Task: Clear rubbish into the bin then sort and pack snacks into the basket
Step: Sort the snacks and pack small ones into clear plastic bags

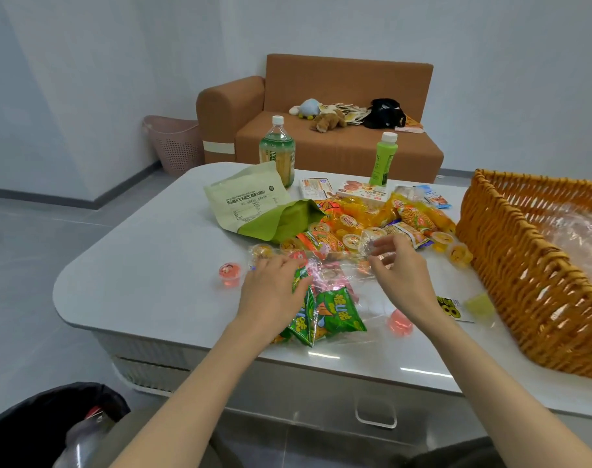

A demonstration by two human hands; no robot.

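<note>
1. A white table [146, 265] carries the snack spread across its middle.
2. A wicker basket [524, 265] sits at the table's right edge.
3. A black-lined bin [34, 420] stands on the floor below the near-left corner.
4. Green snack packets [338, 315] lie by the near edge, partly under clear plastic film [352, 270].
5. The left hand [274, 288] curls its fingers over the packets; the right hand [402, 271] pinches the film.

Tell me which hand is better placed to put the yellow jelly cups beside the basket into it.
Right, probably. The right hand lies nearer the yellow jelly cups and the basket; the left hand is on the green packets, farther off.
</note>
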